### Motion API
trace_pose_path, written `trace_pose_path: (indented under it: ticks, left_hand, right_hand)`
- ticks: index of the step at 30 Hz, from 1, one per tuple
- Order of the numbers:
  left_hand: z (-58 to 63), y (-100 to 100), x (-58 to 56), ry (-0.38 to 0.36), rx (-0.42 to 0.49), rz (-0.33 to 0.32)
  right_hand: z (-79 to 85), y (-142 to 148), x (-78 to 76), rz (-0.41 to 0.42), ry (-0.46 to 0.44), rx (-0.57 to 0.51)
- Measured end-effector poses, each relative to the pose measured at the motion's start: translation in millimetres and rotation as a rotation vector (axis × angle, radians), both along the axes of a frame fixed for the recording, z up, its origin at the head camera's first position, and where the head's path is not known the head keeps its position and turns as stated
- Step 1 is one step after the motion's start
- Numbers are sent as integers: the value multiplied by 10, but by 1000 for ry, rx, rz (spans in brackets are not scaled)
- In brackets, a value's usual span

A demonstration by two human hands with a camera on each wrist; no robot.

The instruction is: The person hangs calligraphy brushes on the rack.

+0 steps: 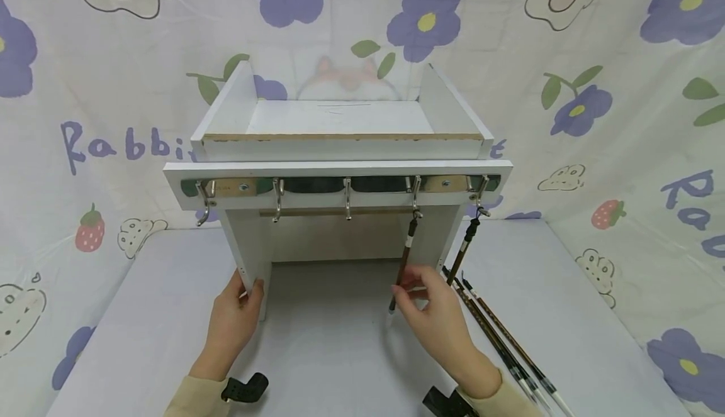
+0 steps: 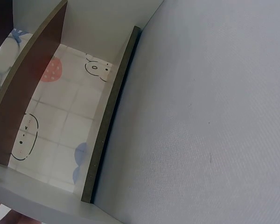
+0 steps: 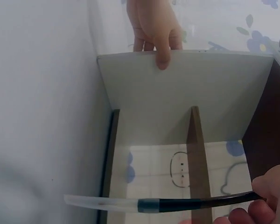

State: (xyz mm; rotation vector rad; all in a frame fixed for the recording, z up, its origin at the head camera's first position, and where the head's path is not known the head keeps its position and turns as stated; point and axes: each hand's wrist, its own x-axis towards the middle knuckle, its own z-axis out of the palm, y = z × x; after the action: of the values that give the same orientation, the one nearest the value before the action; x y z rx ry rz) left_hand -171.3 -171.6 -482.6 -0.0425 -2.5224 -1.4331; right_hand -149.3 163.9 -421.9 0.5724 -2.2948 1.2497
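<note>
A white shelf rack [image 1: 340, 166] stands on the table, with several metal hooks [image 1: 348, 197] along its front rail. My left hand [image 1: 231, 322] grips the front edge of its left side panel [image 1: 246, 247], thumb on the inner face. A dark calligraphy brush [image 1: 406, 250] hangs tip down from the second hook from the right. My right hand [image 1: 438, 326] pinches its handle between thumb and fingers. In the right wrist view, a clear cap covers the tip of this brush [image 3: 172, 204]. Another brush [image 1: 466, 241] hangs from the rightmost hook, its lower part hidden behind my right hand.
Several brushes [image 1: 501, 338] with clear caps lie on the white tabletop [image 1: 589, 316], right of my right hand. An open tray [image 1: 340, 118] tops the rack. Crossbars [image 3: 198, 154] span the rack's back. A printed cloth [image 1: 351, 33] hangs behind.
</note>
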Motion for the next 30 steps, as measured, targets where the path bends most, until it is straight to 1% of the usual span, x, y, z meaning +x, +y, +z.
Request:
trace_pose_path:
  ticks: [6, 14, 19, 24, 30]
  left_hand:
    - [-17, -7, -1, 8, -3, 5]
    - [-10, 0, -6, 12, 1, 10]
    - [-14, -3, -10, 16, 2, 14]
    - [-14, -6, -9, 11, -2, 13]
    - [-13, -5, -11, 4, -1, 7]
  right_hand:
    - [63, 52, 75, 11, 54, 7]
    - [143, 244, 200, -25, 62, 84]
    - [118, 377, 235, -37, 58, 101]
    - [64, 504, 263, -83, 33, 143]
    - [-12, 684, 281, -132, 6, 158]
